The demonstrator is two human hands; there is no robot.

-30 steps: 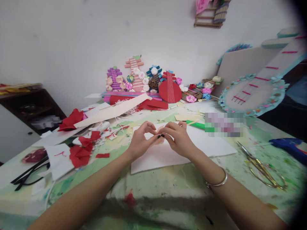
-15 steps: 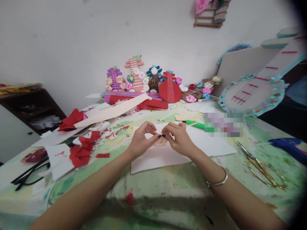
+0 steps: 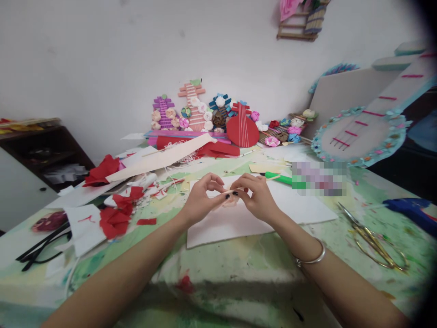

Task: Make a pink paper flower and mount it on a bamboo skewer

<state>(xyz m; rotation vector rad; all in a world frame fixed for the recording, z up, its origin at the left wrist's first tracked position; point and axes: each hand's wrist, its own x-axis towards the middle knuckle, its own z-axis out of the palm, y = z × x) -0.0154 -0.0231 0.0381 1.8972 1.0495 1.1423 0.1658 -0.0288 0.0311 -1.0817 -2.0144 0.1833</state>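
My left hand [image 3: 202,201] and my right hand [image 3: 255,195] meet over a white board [image 3: 232,229]. Between them, pinched by thumbs and fingers, is a small piece of pale peach crepe paper [image 3: 231,202], hanging in thin folds below the thumbs. A thin pale stick [image 3: 274,177] pokes out past the right fingers; most of its length is hidden behind that hand. Both thumbs, with dark nails, point towards each other and nearly touch. Behind the right hand lies a green-handled tool [image 3: 285,180], partly blurred out.
Gold-handled scissors [image 3: 373,241] and a blue glue gun [image 3: 411,212] lie at right. Red paper scraps [image 3: 114,222] and black-framed glasses [image 3: 44,248] are at left. Several decorated paper instruments, including a red one [image 3: 242,130], line the wall. A large one [image 3: 358,136] leans at right.
The fingers have shifted only slightly; the right thumb has moved a little to the right, leaving a wider gap between the thumbs. The peach paper stays between both hands.
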